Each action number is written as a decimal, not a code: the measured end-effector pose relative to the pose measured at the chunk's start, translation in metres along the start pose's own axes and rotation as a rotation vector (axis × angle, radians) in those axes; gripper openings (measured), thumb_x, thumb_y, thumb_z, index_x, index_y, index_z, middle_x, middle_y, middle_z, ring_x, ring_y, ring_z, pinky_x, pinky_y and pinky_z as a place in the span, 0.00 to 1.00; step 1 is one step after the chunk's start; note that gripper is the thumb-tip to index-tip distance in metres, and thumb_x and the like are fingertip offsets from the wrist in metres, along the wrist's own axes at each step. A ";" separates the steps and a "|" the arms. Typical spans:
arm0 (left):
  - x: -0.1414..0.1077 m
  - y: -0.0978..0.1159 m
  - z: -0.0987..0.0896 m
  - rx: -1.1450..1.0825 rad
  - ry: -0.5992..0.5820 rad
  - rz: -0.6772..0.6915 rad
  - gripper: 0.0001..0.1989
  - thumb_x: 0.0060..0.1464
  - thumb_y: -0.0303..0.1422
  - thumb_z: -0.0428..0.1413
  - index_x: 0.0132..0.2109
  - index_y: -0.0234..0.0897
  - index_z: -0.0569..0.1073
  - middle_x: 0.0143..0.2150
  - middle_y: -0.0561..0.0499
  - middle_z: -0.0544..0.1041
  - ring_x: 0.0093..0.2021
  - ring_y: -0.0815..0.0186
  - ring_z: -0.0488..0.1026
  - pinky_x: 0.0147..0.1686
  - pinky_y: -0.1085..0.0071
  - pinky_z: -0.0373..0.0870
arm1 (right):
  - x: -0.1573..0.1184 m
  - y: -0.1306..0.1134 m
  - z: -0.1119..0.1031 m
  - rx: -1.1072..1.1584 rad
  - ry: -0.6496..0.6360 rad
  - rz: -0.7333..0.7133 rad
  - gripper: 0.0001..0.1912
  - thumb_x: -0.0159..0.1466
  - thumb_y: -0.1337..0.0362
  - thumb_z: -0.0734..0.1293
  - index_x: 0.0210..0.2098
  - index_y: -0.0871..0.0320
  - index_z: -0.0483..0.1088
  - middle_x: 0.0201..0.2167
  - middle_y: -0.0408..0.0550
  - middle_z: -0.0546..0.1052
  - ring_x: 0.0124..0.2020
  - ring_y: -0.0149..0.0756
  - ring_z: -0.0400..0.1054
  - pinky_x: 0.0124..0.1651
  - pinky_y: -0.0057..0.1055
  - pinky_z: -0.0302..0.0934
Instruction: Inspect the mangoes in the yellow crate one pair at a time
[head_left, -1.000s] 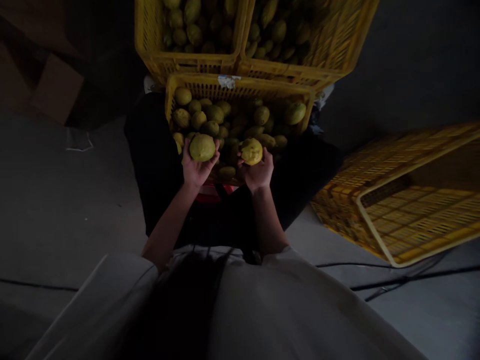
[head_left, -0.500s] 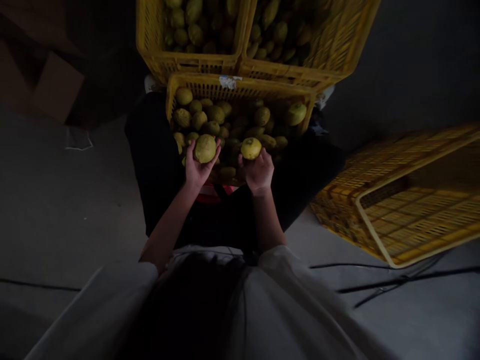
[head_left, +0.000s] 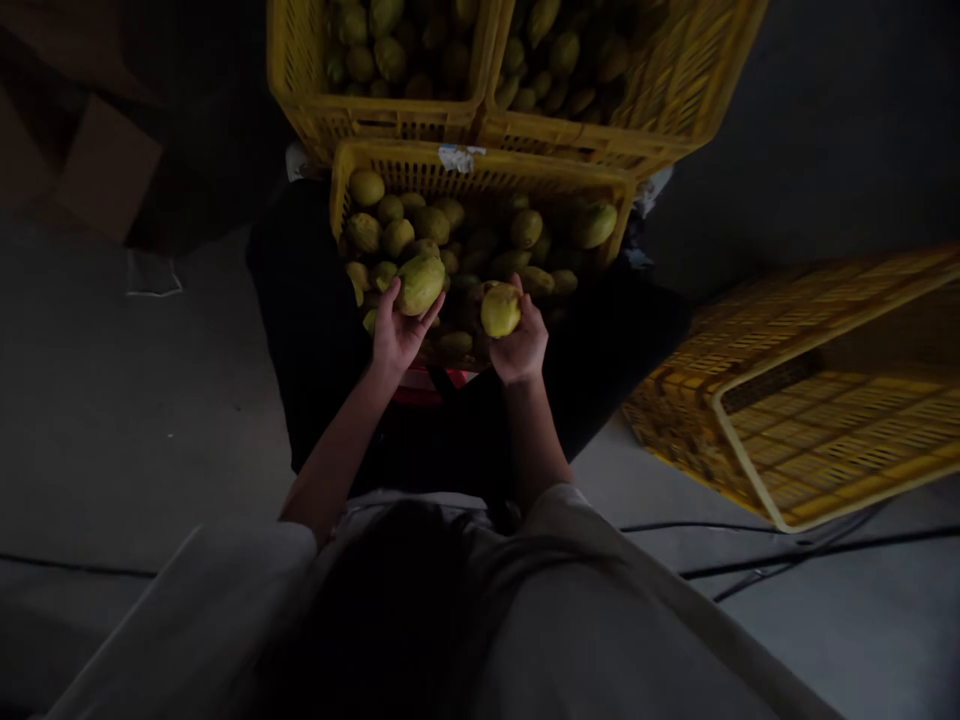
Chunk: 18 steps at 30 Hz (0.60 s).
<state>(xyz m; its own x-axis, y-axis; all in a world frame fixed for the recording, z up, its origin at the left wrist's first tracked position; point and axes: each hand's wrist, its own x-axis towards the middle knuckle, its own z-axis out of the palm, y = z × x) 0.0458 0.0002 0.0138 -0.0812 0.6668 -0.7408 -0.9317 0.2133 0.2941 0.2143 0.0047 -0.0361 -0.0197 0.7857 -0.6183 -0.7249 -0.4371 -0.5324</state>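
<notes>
My left hand [head_left: 397,340] is closed around a rounded yellow-green fruit [head_left: 421,285], its fingers under and beside it. In my right hand [head_left: 521,348] sits a smaller, paler yellow fruit [head_left: 500,310], gripped between thumb and fingers. The exact kind of fruit is unclear in the dim light. Both hands are over the near end of a yellow slatted crate [head_left: 555,170] between my knees. Several similar fruits [head_left: 431,225] lie inside it, greenish to brownish, the lower ones lost in shadow. A larger green fruit [head_left: 595,225] rests at the crate's right end.
Two more yellow crates, a left one [head_left: 405,112] and a right one [head_left: 600,135], stand beyond, both containing fruit. At the right a yellow crate [head_left: 720,440] lies tipped on the floor near black cables [head_left: 817,553]. Cardboard [head_left: 109,170] is at the far left.
Both fruits have turned in my hands and show different sides. The left fruit has shifted slightly right and up; the right fruit sits a little lower. The crates stay in place.
</notes>
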 end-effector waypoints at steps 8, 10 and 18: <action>-0.001 0.002 0.002 -0.024 -0.001 -0.019 0.12 0.73 0.35 0.47 0.50 0.38 0.74 0.55 0.48 0.78 0.69 0.57 0.70 0.48 0.67 0.82 | 0.004 -0.002 0.000 0.110 0.090 0.072 0.11 0.69 0.53 0.64 0.40 0.51 0.75 0.39 0.43 0.82 0.41 0.33 0.78 0.40 0.29 0.77; -0.004 0.004 0.003 -0.019 -0.006 -0.040 0.13 0.73 0.38 0.46 0.51 0.40 0.74 0.55 0.47 0.78 0.68 0.56 0.71 0.47 0.66 0.82 | 0.004 -0.001 -0.002 0.098 0.062 0.060 0.11 0.68 0.54 0.64 0.43 0.50 0.75 0.40 0.43 0.82 0.46 0.35 0.78 0.47 0.34 0.79; -0.004 0.003 0.003 -0.009 0.042 -0.075 0.14 0.71 0.40 0.48 0.54 0.41 0.74 0.59 0.45 0.78 0.67 0.52 0.72 0.57 0.57 0.78 | 0.010 0.000 -0.007 -0.032 -0.018 0.079 0.15 0.69 0.46 0.65 0.44 0.48 0.74 0.43 0.43 0.82 0.51 0.38 0.78 0.45 0.32 0.78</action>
<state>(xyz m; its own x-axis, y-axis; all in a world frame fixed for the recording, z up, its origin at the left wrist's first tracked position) 0.0442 0.0001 0.0198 -0.0255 0.6189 -0.7850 -0.9390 0.2547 0.2313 0.2195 0.0092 -0.0464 -0.0891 0.7558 -0.6487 -0.6981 -0.5119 -0.5006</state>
